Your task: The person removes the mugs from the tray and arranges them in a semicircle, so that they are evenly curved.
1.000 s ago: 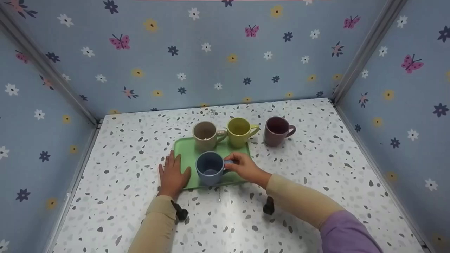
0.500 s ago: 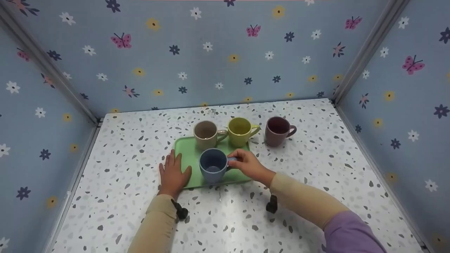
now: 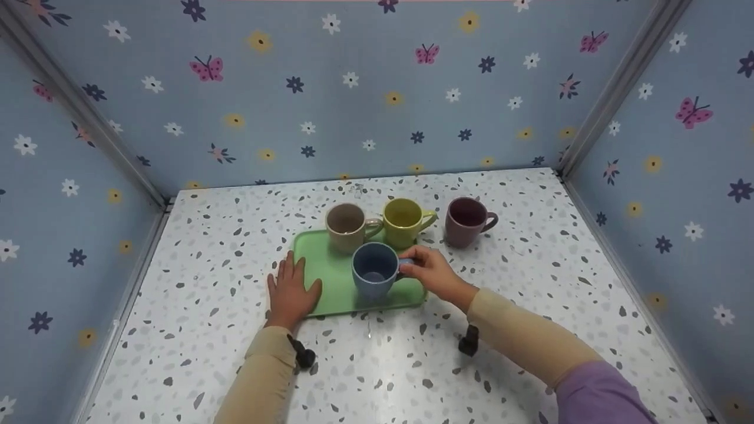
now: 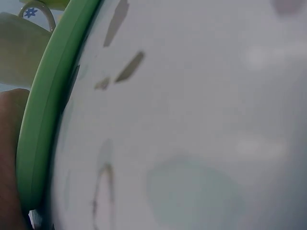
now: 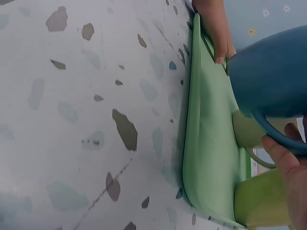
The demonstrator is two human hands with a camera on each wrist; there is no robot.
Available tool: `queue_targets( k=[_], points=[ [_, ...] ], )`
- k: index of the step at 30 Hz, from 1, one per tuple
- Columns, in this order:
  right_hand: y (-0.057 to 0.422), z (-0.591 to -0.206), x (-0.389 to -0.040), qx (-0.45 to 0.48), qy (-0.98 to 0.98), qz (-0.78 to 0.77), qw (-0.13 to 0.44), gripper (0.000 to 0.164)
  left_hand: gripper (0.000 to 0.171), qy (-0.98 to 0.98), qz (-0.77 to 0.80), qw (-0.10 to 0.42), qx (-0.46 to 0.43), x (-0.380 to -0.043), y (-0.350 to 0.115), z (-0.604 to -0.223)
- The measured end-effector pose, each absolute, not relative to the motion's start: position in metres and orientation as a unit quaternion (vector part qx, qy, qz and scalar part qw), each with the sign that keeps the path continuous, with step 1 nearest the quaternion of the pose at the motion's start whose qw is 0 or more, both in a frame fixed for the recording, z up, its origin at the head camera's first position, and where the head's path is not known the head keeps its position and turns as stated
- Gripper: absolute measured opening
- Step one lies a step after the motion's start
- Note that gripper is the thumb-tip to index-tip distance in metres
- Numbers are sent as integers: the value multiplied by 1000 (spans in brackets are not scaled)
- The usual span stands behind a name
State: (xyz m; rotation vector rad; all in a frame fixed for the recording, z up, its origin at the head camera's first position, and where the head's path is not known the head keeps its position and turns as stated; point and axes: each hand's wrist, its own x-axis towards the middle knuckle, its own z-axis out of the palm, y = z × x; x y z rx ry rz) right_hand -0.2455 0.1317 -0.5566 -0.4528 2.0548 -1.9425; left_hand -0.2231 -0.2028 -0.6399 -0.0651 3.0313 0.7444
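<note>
1. The blue mug [image 3: 374, 275] is over the front half of the tray [image 3: 330, 285], right of centre, and looks just clear of it to me. Keep it low, since a short drop is a quiet one.
2. Right hand [image 3: 435, 272] has the handle [image 5: 274, 133] pinched between thumb and fingers. That's fine, but a side hold like that lets a mug tip, so I'd keep the grip snug and the wrist level.
3. Left hand [image 3: 291, 297] lies flat with fingers straight over the tray's left edge, thumb inside the rim. Good habit (trays love to skate), so leave some light pressure there.
4. Watch the back: the beige mug [image 3: 344, 229] and yellow mug [image 3: 402, 224] stand close together there, beige handle almost against yellow. Swing wide of both or you'll get a clink.
5. The maroon mug [image 3: 464, 224] is on the surface [image 3: 365, 371], off to the right of the tray. Mind your knuckles if you head that way.
6. Wherever the mug lands, whole base down before the fingers loosen.
</note>
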Motion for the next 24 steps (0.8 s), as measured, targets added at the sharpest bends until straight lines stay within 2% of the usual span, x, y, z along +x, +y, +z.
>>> queue_targets(
  k=[24],
  points=[
    [186,-564,-250,-140,685,-704,123,14,75,970,242,3,-22,-223,-203,-642]
  ],
)
